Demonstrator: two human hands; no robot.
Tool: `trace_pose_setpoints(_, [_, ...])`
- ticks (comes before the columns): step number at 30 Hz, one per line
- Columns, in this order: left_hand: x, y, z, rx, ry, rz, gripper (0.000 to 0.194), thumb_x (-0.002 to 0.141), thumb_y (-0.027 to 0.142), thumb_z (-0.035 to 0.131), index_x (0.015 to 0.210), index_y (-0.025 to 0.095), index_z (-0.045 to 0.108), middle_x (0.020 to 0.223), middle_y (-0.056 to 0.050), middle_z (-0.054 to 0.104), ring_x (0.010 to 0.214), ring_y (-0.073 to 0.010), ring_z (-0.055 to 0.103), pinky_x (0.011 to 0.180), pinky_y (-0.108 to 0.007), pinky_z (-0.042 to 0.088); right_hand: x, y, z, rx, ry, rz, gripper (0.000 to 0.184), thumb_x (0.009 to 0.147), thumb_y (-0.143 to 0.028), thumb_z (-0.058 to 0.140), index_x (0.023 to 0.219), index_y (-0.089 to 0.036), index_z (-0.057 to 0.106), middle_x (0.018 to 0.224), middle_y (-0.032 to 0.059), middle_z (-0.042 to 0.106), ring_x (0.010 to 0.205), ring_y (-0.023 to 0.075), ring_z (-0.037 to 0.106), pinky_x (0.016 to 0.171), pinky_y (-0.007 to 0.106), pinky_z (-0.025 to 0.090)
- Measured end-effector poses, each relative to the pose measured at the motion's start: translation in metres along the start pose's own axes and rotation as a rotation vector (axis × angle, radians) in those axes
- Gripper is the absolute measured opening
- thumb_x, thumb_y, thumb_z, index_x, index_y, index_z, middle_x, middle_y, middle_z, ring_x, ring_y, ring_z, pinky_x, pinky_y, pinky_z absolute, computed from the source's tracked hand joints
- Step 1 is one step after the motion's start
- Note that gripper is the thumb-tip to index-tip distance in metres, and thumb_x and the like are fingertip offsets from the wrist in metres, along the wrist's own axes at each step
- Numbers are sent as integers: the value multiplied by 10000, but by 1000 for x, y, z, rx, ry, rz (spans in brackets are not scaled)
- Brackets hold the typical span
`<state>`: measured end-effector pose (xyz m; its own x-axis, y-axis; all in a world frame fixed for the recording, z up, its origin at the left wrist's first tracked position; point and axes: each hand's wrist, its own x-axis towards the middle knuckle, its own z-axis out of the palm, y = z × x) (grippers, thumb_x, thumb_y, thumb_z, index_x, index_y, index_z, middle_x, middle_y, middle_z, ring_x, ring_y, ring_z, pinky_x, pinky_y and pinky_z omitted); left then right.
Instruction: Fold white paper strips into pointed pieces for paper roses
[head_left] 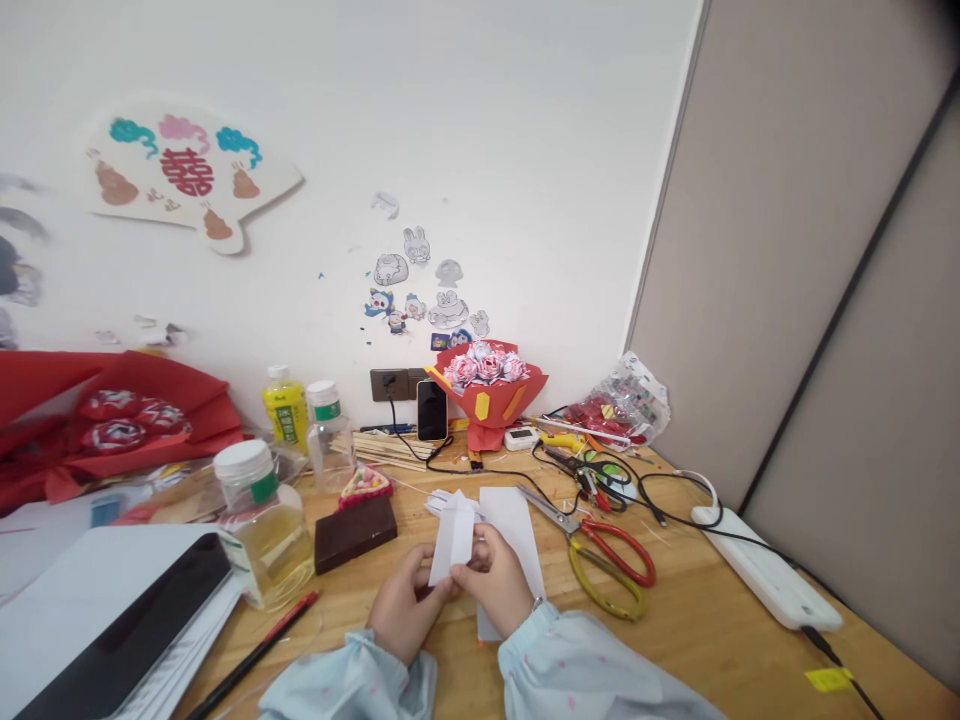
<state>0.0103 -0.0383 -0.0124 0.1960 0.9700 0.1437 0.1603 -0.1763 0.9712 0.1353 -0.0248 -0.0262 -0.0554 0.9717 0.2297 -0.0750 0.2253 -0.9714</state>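
1. I've got L hand (407, 608) & R hand (501, 582) pinched shut on folded paper (453, 540) — near side, approx. centre.
2. White sheet (513, 512) flat on table (705, 630), partly hidden by R hand.
3. Scissors (574, 524) — just right.

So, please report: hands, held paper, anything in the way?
Left hand, right hand: both holding small white paper piece. Larger white paper sheet beneath right hand. Metal scissors, red and yellow handles, right of hands; apparently not obstructing.
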Motion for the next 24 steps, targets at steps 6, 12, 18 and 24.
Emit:
trace_pose_setpoints(6, [-1, 3, -7, 214, -57, 122, 403, 698, 265, 503, 1070, 178, 374, 675, -10, 658, 614, -173, 595, 582, -251, 427, 1, -3, -3, -36, 6, -14, 297, 569, -113, 570, 854, -177, 513, 569, -39, 559, 561, 145, 542, 540, 255, 419])
trace_pose_setpoints(12, [1, 17, -28, 529, -143, 344, 318, 725, 191, 424, 1018, 254, 530, 797, -24, 629, 722, -175, 562, 655, -235, 413, 2, -7, -9, -101, -24, -26, 293, 575, -90, 556, 853, -176, 525, 565, -44, 550, 562, 133, 525, 541, 231, 386])
trace_pose_setpoints(18, [3, 31, -34, 490, -312, 455, 225, 765, 279, 422, 851, 262, 630, 854, -50, 648, 795, -180, 568, 715, -251, 431, 3, -6, -9, -109, -32, -47, 275, 568, -106, 576, 830, -176, 527, 563, -47, 544, 559, 130, 519, 537, 227, 384])
trace_pose_setpoints(24, [5, 24, -33, 394, -271, 435, 167, 722, 304, 512, 721, 235, 664, 768, -57, 658, 721, -182, 584, 669, -261, 449, 2, -5, -8, -74, -114, -46, 263, 581, -116, 569, 833, -183, 536, 574, -51, 543, 567, 125, 522, 558, 230, 390])
